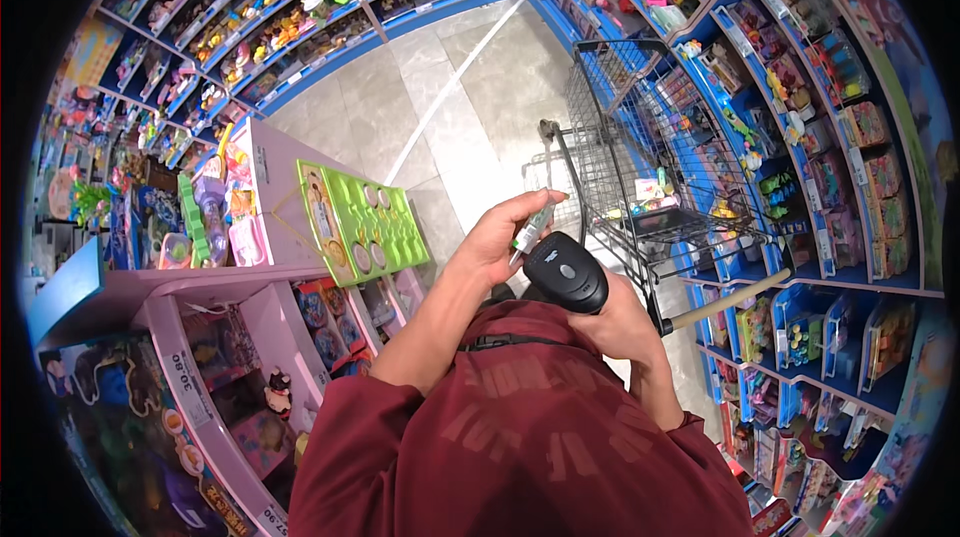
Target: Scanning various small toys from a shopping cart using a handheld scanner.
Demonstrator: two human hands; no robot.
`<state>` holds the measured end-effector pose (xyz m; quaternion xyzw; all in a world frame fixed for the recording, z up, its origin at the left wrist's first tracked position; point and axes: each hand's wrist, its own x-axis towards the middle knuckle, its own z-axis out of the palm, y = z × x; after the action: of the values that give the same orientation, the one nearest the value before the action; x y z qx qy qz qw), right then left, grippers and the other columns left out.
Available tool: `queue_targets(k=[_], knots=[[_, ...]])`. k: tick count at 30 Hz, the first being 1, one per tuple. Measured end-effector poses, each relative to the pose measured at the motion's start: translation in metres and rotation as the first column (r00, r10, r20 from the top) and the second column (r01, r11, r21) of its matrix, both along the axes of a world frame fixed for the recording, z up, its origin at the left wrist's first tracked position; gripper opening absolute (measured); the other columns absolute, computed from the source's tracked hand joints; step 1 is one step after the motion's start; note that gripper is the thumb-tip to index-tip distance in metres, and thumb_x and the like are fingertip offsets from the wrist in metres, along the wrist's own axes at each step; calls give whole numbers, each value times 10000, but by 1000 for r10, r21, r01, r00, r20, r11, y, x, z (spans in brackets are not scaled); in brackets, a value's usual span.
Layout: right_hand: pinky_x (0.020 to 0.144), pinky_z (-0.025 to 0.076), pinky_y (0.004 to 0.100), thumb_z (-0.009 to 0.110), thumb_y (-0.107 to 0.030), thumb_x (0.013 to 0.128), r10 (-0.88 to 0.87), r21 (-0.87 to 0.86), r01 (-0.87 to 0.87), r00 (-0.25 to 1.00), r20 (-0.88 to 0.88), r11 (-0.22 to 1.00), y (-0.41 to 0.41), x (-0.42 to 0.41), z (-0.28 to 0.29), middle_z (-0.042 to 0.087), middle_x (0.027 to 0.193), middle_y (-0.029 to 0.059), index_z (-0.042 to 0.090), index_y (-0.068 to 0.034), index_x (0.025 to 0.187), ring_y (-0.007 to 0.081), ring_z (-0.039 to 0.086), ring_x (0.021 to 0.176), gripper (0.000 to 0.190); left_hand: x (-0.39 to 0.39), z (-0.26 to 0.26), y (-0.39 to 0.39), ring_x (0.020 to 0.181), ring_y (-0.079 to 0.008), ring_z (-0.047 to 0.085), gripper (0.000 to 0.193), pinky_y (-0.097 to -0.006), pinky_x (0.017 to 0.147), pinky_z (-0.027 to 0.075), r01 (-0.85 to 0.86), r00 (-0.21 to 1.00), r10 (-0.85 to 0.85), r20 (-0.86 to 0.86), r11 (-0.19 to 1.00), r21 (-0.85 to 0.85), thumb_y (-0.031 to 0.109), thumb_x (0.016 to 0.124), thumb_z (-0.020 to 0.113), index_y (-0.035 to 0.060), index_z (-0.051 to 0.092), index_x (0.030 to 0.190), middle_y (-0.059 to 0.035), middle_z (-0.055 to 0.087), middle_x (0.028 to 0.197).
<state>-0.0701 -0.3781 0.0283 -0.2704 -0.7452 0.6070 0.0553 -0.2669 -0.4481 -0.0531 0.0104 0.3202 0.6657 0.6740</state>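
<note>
In front of my waist, my left hand (pixel 501 235) grips a small slim package (pixel 533 228) with a white and green label. What is inside it is too small to tell. A black handheld barcode scanner (pixel 565 273) is in my right hand (pixel 619 315), its rounded head close beside the package. The scanner's handle is mostly hidden by its head and my fingers.
To the right stands a black wire shopping cart (pixel 600 162) with a pale handle bar (pixel 731 300) and a few packaged goods (pixel 654 192) inside. A pink display unit (pixel 292 192) with a green toy panel (pixel 364 222) is at left. Blue toy shelves (pixel 450 0) line the aisle.
</note>
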Motion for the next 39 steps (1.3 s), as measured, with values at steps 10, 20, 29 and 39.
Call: queue_targets(k=[10, 20, 29, 39], knots=[[817, 499, 466, 694, -55, 706, 182, 161, -185, 983, 35, 970, 25, -42, -1, 656, 999, 244, 555, -10, 1132, 462, 621, 977, 450, -34, 8, 8, 821, -108, 606, 348, -259, 748, 532, -42, 981, 19, -195, 992, -117, 240, 939, 659, 15, 662, 1205, -29, 645, 936], [759, 498, 445, 708, -83, 711, 120, 61, -110, 972, -200, 992, 100, -126, -22, 673, 887, 205, 561, -15, 1070, 425, 655, 877, 393, -129, 2, 86, 856, -123, 611, 301, -272, 753, 558, -36, 978, 14, -206, 994, -103, 218, 945, 657, 29, 642, 1179, -46, 638, 913], [724, 519, 350, 679, -31, 736, -208, -208, 161, 952, -226, 965, 204, -206, -13, 678, 839, 119, 590, 21, 1093, 195, 652, 765, 372, -221, 0, 193, 767, -174, 628, 221, -326, 626, 547, -232, 955, 197, -222, 961, -147, 243, 961, 653, 76, 593, 1092, -77, 626, 876], [552, 508, 286, 663, 10, 821, -439, -355, 368, 886, -145, 859, 265, -249, -26, 672, 792, 54, 640, 17, 963, 114, 615, 593, 144, -283, 1, 272, 927, -362, 663, 231, -482, 821, 588, -384, 923, 378, -76, 920, -83, 109, 986, 564, 43, 485, 1193, -194, 601, 1100]])
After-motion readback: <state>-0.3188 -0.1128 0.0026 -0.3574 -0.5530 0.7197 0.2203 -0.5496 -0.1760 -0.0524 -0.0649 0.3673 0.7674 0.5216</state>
